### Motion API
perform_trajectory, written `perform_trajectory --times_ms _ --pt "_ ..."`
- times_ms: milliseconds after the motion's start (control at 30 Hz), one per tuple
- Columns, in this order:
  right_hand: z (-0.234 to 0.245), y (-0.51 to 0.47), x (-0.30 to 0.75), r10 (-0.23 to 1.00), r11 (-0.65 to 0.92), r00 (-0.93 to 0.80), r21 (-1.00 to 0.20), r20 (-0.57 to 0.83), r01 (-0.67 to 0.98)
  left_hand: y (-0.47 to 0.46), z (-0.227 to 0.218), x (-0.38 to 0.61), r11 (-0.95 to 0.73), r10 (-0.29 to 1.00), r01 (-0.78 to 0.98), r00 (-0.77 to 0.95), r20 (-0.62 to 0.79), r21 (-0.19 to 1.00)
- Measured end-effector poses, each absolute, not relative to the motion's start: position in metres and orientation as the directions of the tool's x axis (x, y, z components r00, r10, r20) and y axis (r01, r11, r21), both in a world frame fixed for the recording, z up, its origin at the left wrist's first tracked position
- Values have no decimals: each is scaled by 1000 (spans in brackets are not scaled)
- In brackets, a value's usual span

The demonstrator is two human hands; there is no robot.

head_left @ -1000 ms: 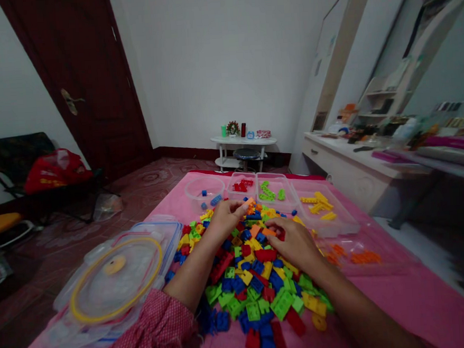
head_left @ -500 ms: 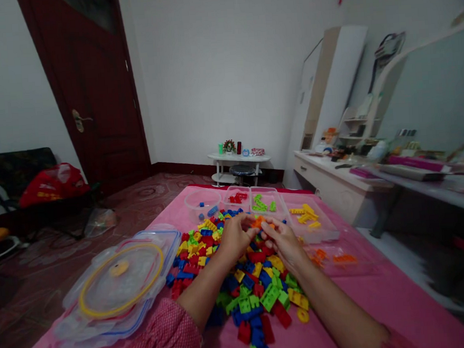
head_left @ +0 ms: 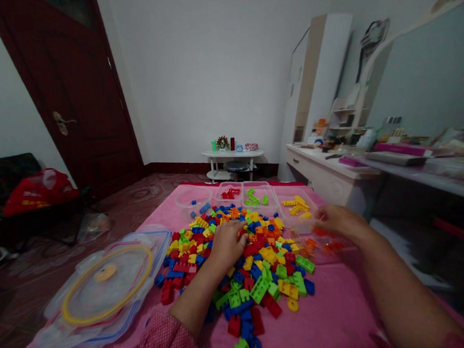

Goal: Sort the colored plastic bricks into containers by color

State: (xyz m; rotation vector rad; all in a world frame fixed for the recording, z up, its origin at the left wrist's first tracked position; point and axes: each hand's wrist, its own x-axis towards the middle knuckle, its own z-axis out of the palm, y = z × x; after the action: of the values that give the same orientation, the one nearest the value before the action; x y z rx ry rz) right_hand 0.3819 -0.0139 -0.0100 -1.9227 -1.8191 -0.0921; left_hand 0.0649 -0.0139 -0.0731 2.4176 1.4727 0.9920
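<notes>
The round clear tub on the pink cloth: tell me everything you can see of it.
The round tub looks like clear plastic, with a circular rim and no lid on top. It stands upright on the pink cloth, left of the box of red pieces. A few blue bricks lie inside. The brick pile lies close to its near side; contact there cannot be told.
</notes>
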Motion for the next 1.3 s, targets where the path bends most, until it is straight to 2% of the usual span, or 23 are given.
perform_trajectory --times_ms 100,167,267,367,467,633,700,767,833,900,967,1033,1100,1167,1300 --pt "-13 -14 354 946 -23 90 -212 311 977 -15 -72 66 -508 840 759 332 428 407" --pt "-16 -15 322 944 81 -10 -201 328 976 -15 -73 66 -521 836 747 348 425 412" --pt "-27 -19 277 955 253 -195 -269 224 929 -12 -75 66 -528 833 722 340 436 447" --pt "-43 -22 253 941 335 -301 -287 156 897 -10 -72 63 -515 838 682 273 471 519" --pt "-52 -25 250 933 360 -333 -289 138 887 -12 -62 57 -527 841 638 299 450 562" --pt "-51 -22 254 922 388 -361 -339 142 857 -21 -51 51 -607 793 639 524 310 472" --pt "-51 -19 254 918 396 -373 -391 138 831 -21 -51 52 -611 789 631 529 312 478" --pt "-51 -17 254 918 393 -370 -443 142 806 -19 -52 52 -575 817 618 468 337 536" --pt "-51 -16 255 923 383 -349 -486 163 786 -14 -52 53 -517 854 567 384 350 641" --pt "-49 -16 255 930 367 -314 -524 191 768 -10 -51 54 -434 897 439 294 331 786" --pt "-44 -16 253 931 363 -269 -565 246 741 -9 -49 56 -296 944 213 213 251 931" --pt "-39 -18 249 911 390 -199 -600 360 699 -12 -45 60 -110 978 -48 171 117 993" --pt "-34 -21 242 859 452 -124 -623 496 639 -17 -41 63 72 981 -247 195 -24 966" --pt "-30 -25 235 804 516 -72 -634 590 576 -22 -37 66 220 956 -365 264 -126 904" --pt "-27 -34 222 764 612 -140 -639 629 466 -24 -34 67 439 866 -469 449 -221 767"
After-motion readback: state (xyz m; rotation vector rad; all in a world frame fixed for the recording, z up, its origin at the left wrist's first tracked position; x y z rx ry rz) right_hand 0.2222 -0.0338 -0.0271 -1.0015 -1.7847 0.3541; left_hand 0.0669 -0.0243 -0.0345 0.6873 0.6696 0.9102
